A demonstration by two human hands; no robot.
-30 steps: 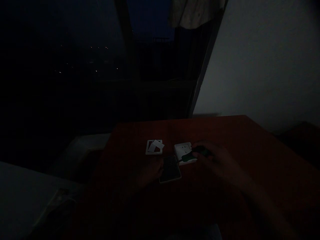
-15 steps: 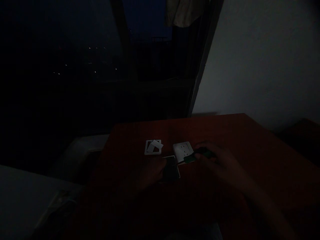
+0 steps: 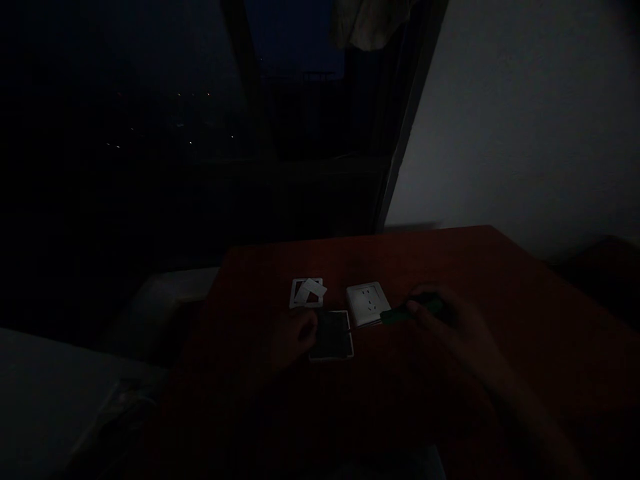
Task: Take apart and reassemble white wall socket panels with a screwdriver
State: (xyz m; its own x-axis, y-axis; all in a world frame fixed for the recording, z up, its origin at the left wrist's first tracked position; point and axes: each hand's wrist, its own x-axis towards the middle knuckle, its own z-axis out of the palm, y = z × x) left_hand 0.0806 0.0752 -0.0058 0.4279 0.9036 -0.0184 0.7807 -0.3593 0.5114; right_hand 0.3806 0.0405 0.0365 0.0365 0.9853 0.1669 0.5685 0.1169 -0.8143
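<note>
Right hand (image 3: 419,308) is pinching the green screwdriver (image 3: 399,315), pointing it at the dark panel (image 3: 331,335); left hand (image 3: 299,333) is resting curled by the panel's left edge, grip too dim to tell.

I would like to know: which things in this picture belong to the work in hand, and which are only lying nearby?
Seem part of the work:
Dark square with white rim, left hand at its edge
Green-handled tool in right hand, shaft pointing at the square

Seem only to lie nearby:
White socket
White frame
Two pale pieces on the frame
</note>
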